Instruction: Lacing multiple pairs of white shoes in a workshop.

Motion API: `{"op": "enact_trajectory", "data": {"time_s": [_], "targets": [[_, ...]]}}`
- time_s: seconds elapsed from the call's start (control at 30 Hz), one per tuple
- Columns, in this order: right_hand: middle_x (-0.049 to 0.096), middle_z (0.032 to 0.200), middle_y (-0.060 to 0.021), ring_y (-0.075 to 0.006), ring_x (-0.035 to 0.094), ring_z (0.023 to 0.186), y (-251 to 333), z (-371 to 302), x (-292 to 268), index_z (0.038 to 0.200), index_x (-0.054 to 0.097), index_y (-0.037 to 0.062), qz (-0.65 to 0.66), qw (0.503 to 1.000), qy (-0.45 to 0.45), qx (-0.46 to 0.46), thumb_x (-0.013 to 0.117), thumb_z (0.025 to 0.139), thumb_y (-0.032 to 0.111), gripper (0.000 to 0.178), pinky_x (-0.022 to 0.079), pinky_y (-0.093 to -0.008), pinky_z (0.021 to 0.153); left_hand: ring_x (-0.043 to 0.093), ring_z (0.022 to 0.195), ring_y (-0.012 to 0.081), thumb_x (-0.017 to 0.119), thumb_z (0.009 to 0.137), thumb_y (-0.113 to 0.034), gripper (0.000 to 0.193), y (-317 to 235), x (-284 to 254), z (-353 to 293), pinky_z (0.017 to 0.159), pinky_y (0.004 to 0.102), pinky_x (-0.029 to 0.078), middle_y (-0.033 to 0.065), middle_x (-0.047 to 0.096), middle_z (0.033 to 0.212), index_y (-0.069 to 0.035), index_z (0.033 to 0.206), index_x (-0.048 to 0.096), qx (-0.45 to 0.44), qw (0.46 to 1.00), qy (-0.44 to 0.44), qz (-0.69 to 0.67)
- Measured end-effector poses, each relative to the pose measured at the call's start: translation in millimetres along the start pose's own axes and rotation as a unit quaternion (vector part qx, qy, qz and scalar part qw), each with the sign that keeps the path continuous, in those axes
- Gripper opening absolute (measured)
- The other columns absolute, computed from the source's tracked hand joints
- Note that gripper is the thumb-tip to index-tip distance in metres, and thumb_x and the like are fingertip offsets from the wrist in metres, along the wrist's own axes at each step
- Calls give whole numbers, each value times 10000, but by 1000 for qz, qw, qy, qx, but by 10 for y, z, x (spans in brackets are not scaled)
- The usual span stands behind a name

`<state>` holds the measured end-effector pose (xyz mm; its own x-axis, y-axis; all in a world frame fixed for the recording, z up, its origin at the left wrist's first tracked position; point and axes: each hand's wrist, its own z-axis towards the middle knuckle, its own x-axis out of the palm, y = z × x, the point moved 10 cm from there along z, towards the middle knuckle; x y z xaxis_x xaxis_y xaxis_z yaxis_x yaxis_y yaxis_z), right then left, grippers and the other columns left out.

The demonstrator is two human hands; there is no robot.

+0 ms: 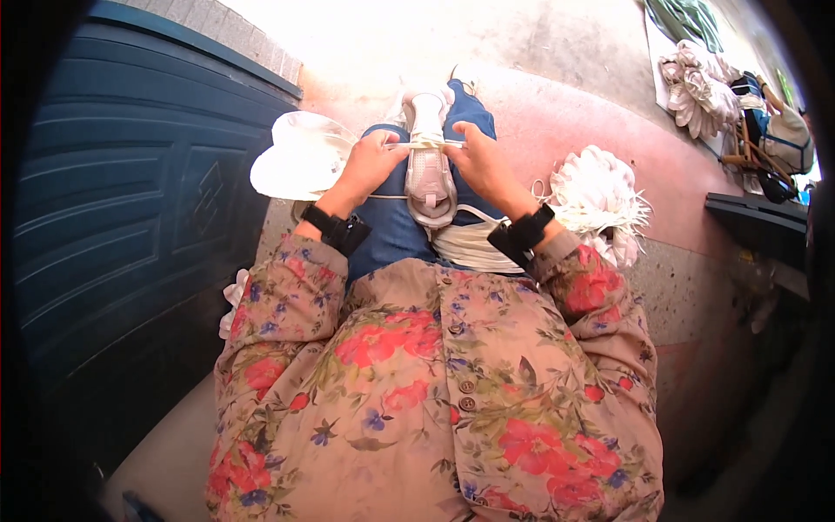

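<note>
A pale pinkish-white shoe upper (pixel 428 178) lies lengthwise on my lap between my thighs. A white shoelace (pixel 426 146) is drawn across it from side to side. My left hand (pixel 372 165) is closed on the lace at the upper's left side, thumb pointing inward. On the opposite side, my right hand (pixel 480 165) pinches the other end of the lace. Both hands stand at about the same height, just beside the upper. A hank of cream laces (pixel 477 242) rests over my right thigh, beneath my right wrist.
A white rounded bag or container (pixel 300 157) sits left of my knees. On the right, shoe uppers with dangling laces (pixel 598 196) are heaped. Farther right are another bundle of uppers (pixel 696 87) and a dark low stand (pixel 757 222). A dark blue panelled door (pixel 139 191) borders the left.
</note>
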<state>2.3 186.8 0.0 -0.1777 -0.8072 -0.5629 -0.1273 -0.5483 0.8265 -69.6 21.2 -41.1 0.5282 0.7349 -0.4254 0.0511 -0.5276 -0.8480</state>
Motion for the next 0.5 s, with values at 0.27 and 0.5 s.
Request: {"op": "enact_trajectory", "data": {"time_s": [0.27,0.5], "targets": [[575,779,-169,-304,567,739,65,-41,64,763,643,-11,-82,993,79,-28,632,744,230,242,440,-366,653,431,504,55,567,774,-235,262,-26,48,63,460,255,341,-21,475,529,-2,661,606,-127,989,50,60],[593,779,-159,-300,579,736,152,-185,-6,794,645,11,-60,995,77,-26,612,755,233,228,443,-365,644,569,662,338,516,765,-215,250,-466,242,174,589,408,444,192,581,672,9,676,583,173,935,14,309]]}}
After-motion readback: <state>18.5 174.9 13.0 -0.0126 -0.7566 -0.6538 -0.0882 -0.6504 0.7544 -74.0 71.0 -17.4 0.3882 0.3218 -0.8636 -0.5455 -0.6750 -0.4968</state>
